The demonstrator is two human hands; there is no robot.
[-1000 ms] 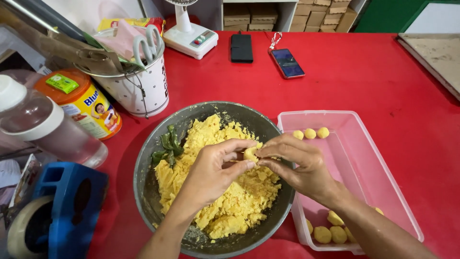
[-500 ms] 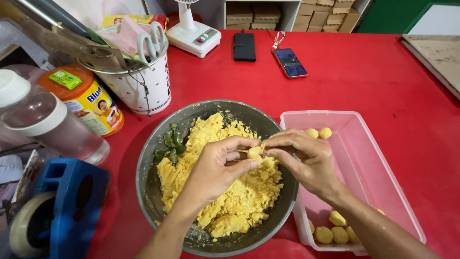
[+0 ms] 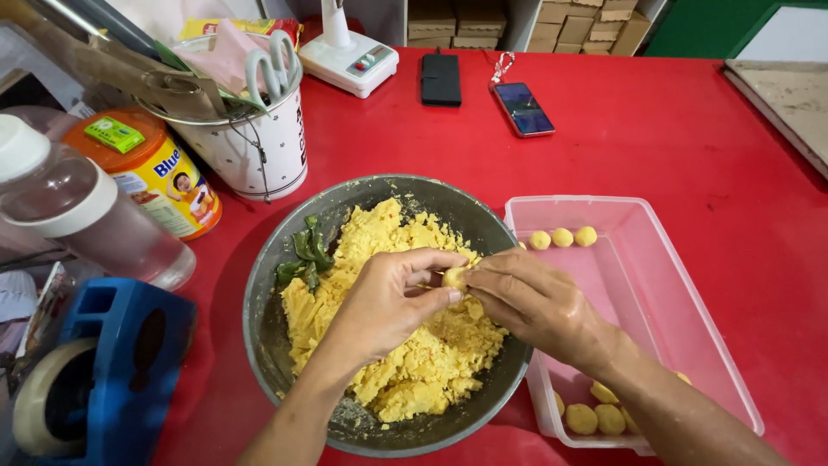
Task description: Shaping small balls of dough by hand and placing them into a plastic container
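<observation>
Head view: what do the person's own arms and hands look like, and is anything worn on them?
Both forearms are bare, with no sleeves in view. The left hand and right hand wear no gloves, and no rings, watch or bracelet show. The right hand looks slightly glossy. The fingers have short, unpainted nails.

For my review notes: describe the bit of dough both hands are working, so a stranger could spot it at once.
Find the grey metal bowl of crumbly yellow dough on the red table. Above its middle, the left hand and right hand meet fingertip to fingertip. Pinched between them is the small yellow dough ball, the only piece lifted clear of the mass.
</observation>
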